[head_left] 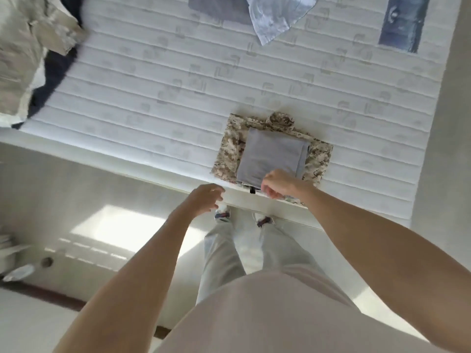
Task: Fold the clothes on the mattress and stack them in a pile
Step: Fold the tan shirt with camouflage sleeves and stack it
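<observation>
A folded grey garment (274, 155) lies on top of a folded camouflage garment (230, 151) near the front edge of the white quilted mattress (153, 85). My right hand (280, 184) hangs over the near edge of this pile with its fingers curled; whether it grips cloth is hidden. My left hand (206, 197) hovers just left of the pile, beside the mattress edge, fingers loosely bent and holding nothing. Unfolded clothes lie farther off: a light blue shirt (275, 16), a grey garment (219, 8), a beige garment (28, 44) over dark blue cloth (54, 70), and denim (405, 24).
The mattress edge (127, 164) runs diagonally in front of me, with pale floor (114, 225) on my side. My legs and shoes (221, 215) stand close to the mattress. Small objects sit on the floor at far left (20, 271).
</observation>
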